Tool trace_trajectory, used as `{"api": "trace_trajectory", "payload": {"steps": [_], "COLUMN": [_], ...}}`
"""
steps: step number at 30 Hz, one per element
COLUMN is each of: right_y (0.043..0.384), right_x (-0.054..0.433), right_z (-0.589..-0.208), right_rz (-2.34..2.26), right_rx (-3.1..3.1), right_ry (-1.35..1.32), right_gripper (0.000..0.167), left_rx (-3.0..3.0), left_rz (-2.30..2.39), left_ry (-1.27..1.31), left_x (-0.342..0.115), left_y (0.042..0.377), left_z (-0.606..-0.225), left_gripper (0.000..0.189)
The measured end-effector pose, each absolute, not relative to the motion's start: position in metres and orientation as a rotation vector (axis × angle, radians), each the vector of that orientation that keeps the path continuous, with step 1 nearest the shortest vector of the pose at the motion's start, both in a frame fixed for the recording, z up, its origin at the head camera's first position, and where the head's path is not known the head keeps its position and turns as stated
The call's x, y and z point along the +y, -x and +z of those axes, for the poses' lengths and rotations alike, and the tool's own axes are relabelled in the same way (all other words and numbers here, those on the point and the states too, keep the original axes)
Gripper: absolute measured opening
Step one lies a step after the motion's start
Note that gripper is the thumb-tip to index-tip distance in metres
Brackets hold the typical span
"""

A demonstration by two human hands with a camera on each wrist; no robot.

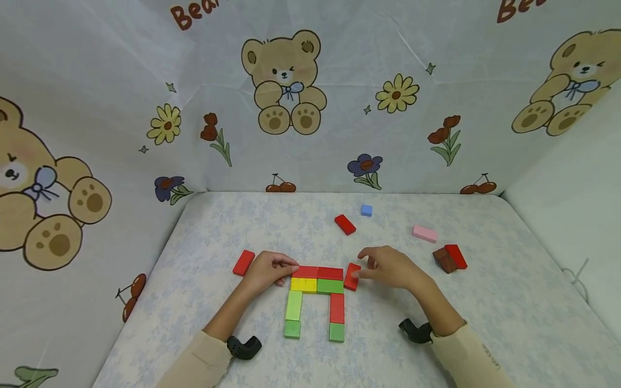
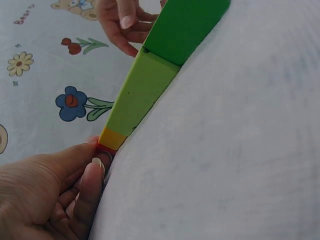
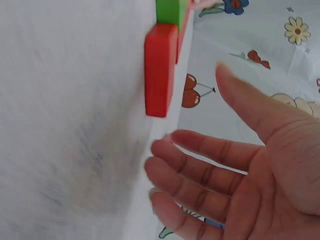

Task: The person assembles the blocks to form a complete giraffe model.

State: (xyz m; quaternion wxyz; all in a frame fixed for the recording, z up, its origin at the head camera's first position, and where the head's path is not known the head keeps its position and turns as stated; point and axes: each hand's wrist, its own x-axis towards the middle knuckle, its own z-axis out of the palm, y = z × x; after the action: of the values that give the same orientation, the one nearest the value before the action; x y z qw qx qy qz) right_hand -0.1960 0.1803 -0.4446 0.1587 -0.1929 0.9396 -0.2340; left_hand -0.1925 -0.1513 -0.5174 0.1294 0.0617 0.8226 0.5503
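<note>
In the head view, flat blocks form an arch-like figure on the table. Two red blocks [image 1: 330, 274] make its top row, above a yellow block [image 1: 303, 285] and a green block [image 1: 330, 286]. Its legs are a light green block [image 1: 293, 305] and a red block [image 1: 337, 308], each ending in a small green block. My left hand [image 1: 269, 269] pinches the outer end of the left top red block [image 2: 106, 149]. Fingers spread and holding nothing, my right hand [image 1: 390, 267] hovers beside a tilted loose red block [image 3: 160, 72] at the figure's right.
One red block [image 1: 244, 262] lies left of my left hand. Farther back are another red block [image 1: 345, 224], a blue cube [image 1: 366, 210] and a pink block [image 1: 424, 233]. At the right a brown block [image 1: 444, 260] touches a red one [image 1: 456, 256]. Printed cloth walls surround the table.
</note>
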Motion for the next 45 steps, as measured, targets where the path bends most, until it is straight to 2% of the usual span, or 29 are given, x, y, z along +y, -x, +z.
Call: {"api": "trace_trajectory", "payload": {"steps": [4, 8, 21, 28, 31, 35, 45], "right_y": [0.214, 0.236, 0.295, 0.321, 0.332, 0.34, 0.339], "right_x": [0.187, 0.185, 0.175, 0.175, 0.177, 0.182, 0.18], "right_z": [-0.441, -0.441, -0.454, -0.459, -0.465, -0.47, -0.472], "right_rz": [-0.782, -0.823, -0.653, -0.691, -0.758, -0.828, -0.86], "right_rx": [2.796, 2.901, 2.842, 2.675, 2.565, 2.468, 2.439], "right_ry": [0.495, 0.466, 0.438, 0.69, 0.719, 0.734, 0.72], "right_gripper": [0.041, 0.044, 0.044, 0.066, 0.074, 0.074, 0.062], "left_rx": [2.387, 2.377, 2.395, 2.394, 2.4, 2.405, 2.415], "left_rz": [1.601, 1.615, 1.612, 1.609, 1.604, 1.593, 1.588], "left_ry": [-0.192, -0.182, -0.181, -0.174, -0.178, -0.195, -0.199], "left_x": [-0.149, -0.149, -0.149, -0.151, -0.151, -0.151, -0.152], "left_y": [0.193, 0.193, 0.19, 0.19, 0.19, 0.19, 0.191], "left_z": [-0.516, -0.517, -0.52, -0.517, -0.516, -0.516, -0.517], "left_gripper": [0.02, 0.02, 0.018, 0.017, 0.017, 0.018, 0.016]}}
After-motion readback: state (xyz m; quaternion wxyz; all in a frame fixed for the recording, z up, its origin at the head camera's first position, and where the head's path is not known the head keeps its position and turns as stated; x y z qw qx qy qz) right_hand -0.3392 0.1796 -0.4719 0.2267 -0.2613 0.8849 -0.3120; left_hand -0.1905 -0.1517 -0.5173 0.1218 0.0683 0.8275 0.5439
